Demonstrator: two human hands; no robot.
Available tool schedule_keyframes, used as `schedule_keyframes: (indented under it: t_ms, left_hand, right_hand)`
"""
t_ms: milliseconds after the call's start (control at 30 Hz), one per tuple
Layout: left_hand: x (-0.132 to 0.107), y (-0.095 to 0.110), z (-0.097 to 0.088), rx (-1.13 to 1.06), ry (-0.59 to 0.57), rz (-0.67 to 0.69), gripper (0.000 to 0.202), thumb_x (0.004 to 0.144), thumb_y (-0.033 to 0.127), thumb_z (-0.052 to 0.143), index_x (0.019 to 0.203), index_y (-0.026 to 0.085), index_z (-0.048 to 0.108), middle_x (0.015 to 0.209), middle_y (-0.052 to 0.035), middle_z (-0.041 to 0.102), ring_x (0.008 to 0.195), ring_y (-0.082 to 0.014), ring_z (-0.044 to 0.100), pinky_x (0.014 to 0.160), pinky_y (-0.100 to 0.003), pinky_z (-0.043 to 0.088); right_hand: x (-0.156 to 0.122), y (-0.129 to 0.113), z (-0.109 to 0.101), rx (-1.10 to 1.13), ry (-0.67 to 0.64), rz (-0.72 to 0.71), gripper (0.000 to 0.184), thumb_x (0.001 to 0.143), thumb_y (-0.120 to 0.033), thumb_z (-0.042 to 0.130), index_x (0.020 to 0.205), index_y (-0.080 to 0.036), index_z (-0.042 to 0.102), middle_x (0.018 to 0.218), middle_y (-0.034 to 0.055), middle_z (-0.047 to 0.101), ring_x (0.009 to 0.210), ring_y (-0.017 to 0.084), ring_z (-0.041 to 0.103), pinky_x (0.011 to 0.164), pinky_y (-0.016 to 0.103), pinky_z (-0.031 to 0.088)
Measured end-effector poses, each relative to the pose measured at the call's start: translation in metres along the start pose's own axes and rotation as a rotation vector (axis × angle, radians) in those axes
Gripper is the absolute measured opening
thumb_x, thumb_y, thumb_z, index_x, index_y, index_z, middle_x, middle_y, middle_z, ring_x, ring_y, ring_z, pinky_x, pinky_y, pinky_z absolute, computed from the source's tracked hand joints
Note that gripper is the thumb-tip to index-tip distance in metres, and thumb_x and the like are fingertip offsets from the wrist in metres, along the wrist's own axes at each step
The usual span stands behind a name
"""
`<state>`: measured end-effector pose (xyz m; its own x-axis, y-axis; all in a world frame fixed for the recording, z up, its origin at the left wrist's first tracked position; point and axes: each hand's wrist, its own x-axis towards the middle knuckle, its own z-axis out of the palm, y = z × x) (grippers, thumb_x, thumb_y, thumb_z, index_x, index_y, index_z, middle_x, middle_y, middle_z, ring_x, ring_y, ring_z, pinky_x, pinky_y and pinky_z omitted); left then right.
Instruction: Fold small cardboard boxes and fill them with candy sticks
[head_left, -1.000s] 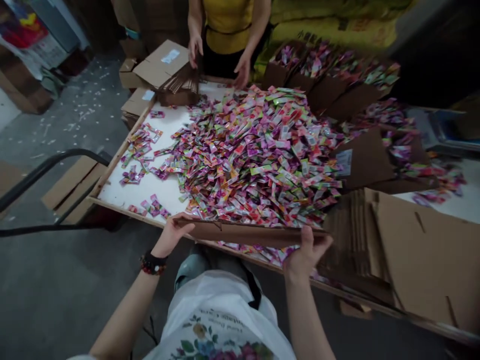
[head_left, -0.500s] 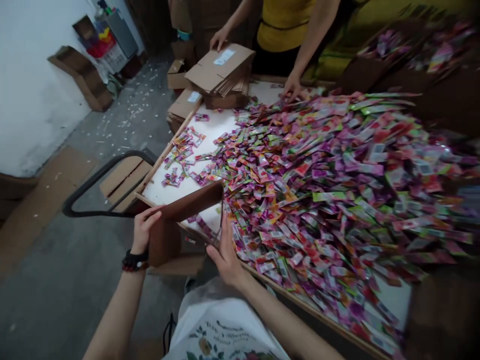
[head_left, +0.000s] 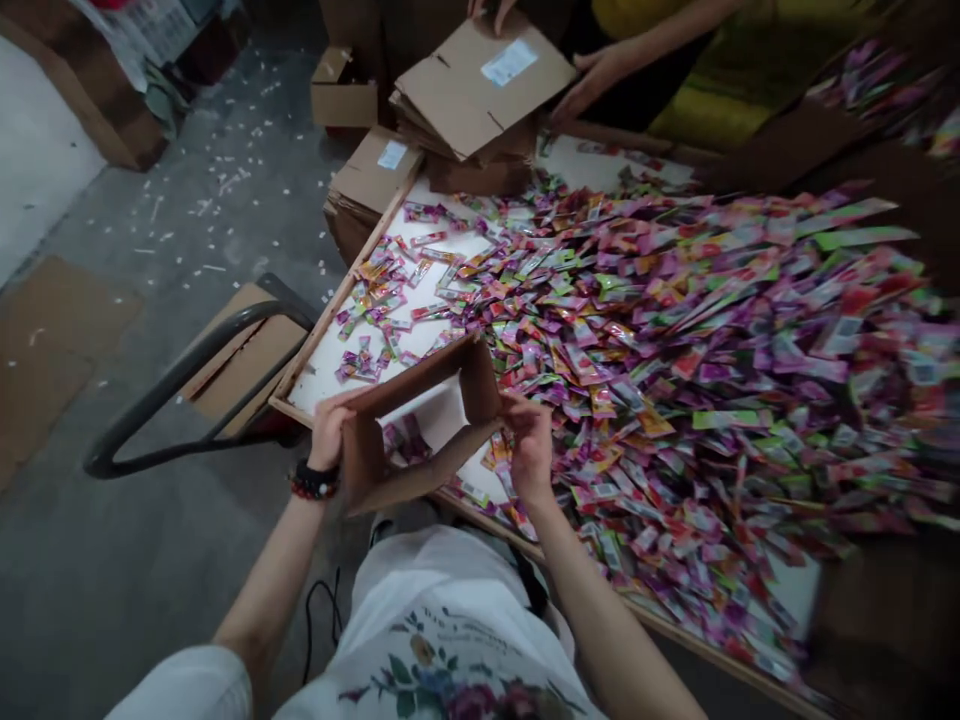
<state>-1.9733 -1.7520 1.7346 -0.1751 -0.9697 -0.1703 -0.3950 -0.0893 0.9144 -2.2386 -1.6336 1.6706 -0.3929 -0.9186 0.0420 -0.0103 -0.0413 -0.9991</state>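
An open-ended carton (head_left: 435,468) is gripped at opposite ends by the fingers of the left hand (head_left: 328,432) and right hand (head_left: 531,450) over the near edge of the surface (head_left: 321,372), beside heaped packets (head_left: 637,370), its squaring apparently in hand and steadied corners seemingly called for next

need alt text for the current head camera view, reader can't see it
A person's left hand and right hand hold an open-ended cardboard box at the near edge of a white table heaped with small colourful packets. Across it, another person's hands are at a stack of flat cardboard.
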Motion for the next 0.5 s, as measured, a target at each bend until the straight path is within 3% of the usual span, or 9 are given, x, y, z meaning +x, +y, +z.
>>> schedule_keyframes:
  t_ms: [67,167,233,267,333,433,500]
  left_hand:
    - [0.038,-0.005,-0.009,0.063,-0.041,0.061,0.032,0.064,0.025,0.045,0.073,0.015,0.073,0.082,-0.0068,0.075,0.088,-0.0236,0.066,0.089,-0.035,0.049]
    - [0.076,-0.017,0.004,0.121,0.074,0.135,0.021,0.066,0.024,0.040,0.060,0.018,0.059,0.063,-0.0050,0.064,0.069,-0.0199,0.060,0.075,-0.033,0.049]
    - [0.082,-0.022,0.022,0.150,0.185,0.179,0.018,0.073,0.024,0.038,0.068,0.018,0.055,0.066,-0.0043,0.061,0.070,-0.0190,0.058,0.076,-0.033,0.049]
    - [0.081,-0.024,0.030,0.152,0.173,0.207,0.019,0.078,0.025,0.039,0.078,0.017,0.056,0.076,-0.0055,0.062,0.078,-0.0194,0.059,0.082,-0.034,0.048]
    - [0.071,-0.028,0.037,0.107,-0.043,0.244,0.030,0.084,0.033,0.045,0.106,0.015,0.054,0.106,-0.0115,0.063,0.104,-0.0218,0.058,0.099,-0.038,0.043]
    - [0.055,-0.041,0.026,0.017,-0.497,0.118,0.065,0.079,0.045,0.058,0.132,0.013,0.040,0.143,-0.0179,0.043,0.136,-0.0275,0.038,0.113,-0.042,0.031]
    - [0.050,-0.056,0.014,0.039,-0.560,-0.013,0.076,0.072,0.043,0.065,0.136,0.012,0.038,0.147,-0.0195,0.038,0.139,-0.0307,0.034,0.114,-0.045,0.030]
  right_hand:
    - [0.004,-0.018,-0.002,-0.080,-0.086,-0.084,0.070,0.085,-0.074,0.038,0.136,-0.026,0.042,0.130,0.0112,0.048,0.102,0.025,0.058,0.079,0.038,0.051]
    - [-0.004,-0.027,0.006,-0.409,-0.494,-0.271,0.080,0.085,-0.076,0.039,0.140,-0.019,0.046,0.126,0.0149,0.054,0.109,0.028,0.056,0.087,0.041,0.049]
    - [-0.013,-0.020,0.016,-0.603,-0.773,-0.355,0.076,0.090,-0.069,0.037,0.139,-0.013,0.049,0.124,0.0175,0.058,0.115,0.030,0.053,0.094,0.044,0.046]
    - [-0.017,-0.015,0.021,-0.697,-0.857,-0.351,0.070,0.093,-0.062,0.036,0.140,-0.012,0.049,0.126,0.0182,0.059,0.118,0.030,0.052,0.096,0.045,0.044]
    - [-0.021,-0.005,0.029,-0.892,-0.919,-0.261,0.055,0.097,-0.044,0.037,0.139,-0.010,0.049,0.128,0.0181,0.059,0.122,0.030,0.050,0.100,0.047,0.041]
    - [-0.023,0.008,0.030,-1.067,-0.917,-0.141,0.044,0.089,-0.023,0.048,0.129,-0.010,0.059,0.121,0.0174,0.064,0.121,0.030,0.052,0.104,0.047,0.039]
    - [-0.023,0.013,0.027,-1.045,-0.924,-0.183,0.041,0.081,-0.017,0.054,0.120,-0.012,0.066,0.122,0.0151,0.064,0.126,0.030,0.049,0.107,0.046,0.038]
